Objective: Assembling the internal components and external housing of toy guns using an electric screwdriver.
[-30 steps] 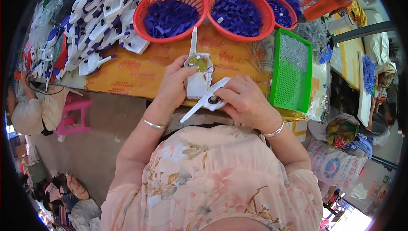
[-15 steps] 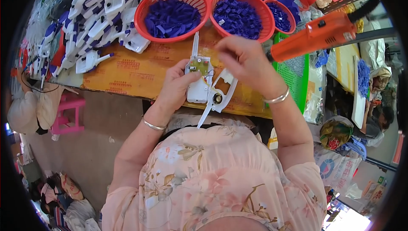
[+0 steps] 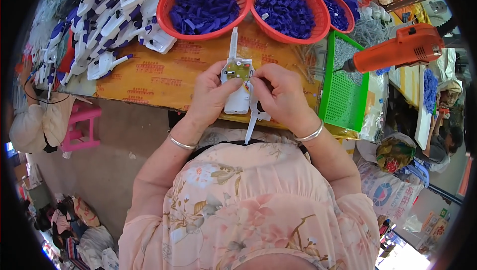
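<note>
Holding a white plastic handset shell point(image 3: 236, 86) upright at centre frame, the left hand point(image 3: 211, 98) is wrapped around its lower body, thumb across the front. The right hand point(image 3: 283, 96) is closed in a pinch at the shell's right edge, fingertips meeting over the small greenish circuit board point(image 3: 239, 70) seated in the open upper half; what it pinches, if anything, is too small to tell. A second white shell half point(image 3: 254, 118), long and tapering to a thin antenna stub, hangs loosely below the right palm, pointing toward the lower centre of the frame.

Risks, as a judgement: the dangling half appears only lightly trapped and could slip to the floor; the board, apparently unfastened, could tilt out of its seat if the shell is tipped; the slim antenna looks liable to bend under side load.

Materials: the shells are smooth, glossy moulded plastic with rounded corners. Three round red mesh baskets point(image 3: 169, 1) in the upper frame hold small, angular purple plastic parts point(image 3: 203, 9). A rectangular green perforated tray point(image 3: 348, 106) sits at right, beneath an orange power screwdriver point(image 3: 402, 48). White-and-purple finished units point(image 3: 107, 16) lie heaped at upper left on yellow printed cardboard point(image 3: 159, 78).
</note>
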A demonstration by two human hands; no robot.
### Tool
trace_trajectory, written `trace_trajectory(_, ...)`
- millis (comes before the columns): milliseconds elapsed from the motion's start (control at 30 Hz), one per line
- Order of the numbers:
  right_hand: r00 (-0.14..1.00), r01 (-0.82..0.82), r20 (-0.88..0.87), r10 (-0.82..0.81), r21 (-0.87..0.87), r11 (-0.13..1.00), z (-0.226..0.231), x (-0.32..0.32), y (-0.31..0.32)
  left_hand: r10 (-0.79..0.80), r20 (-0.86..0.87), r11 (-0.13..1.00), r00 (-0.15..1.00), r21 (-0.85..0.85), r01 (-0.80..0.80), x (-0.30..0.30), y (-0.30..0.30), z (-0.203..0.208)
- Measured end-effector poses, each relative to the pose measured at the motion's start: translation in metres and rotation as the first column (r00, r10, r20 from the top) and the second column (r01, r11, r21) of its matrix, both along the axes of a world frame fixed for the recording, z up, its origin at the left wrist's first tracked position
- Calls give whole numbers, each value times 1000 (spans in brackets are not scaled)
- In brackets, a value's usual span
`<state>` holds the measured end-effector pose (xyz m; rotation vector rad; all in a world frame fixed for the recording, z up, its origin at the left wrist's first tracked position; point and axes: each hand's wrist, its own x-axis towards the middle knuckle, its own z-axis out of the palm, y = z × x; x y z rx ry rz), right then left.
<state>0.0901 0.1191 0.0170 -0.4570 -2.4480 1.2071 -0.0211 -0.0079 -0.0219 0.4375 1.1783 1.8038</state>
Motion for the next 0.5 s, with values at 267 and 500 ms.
trace_trajectory(267, 986, -65, -160, 45, -126, 990, -8, -1, -4, -44, -5, 998, 999, -40, 44, -2, -2, 1)
trace_trajectory(500, 971, -81, -212, 112, 149, 985, -11, 5, -8, -19, -29, 1000, 999, -16, 18, 2, 1, 8)
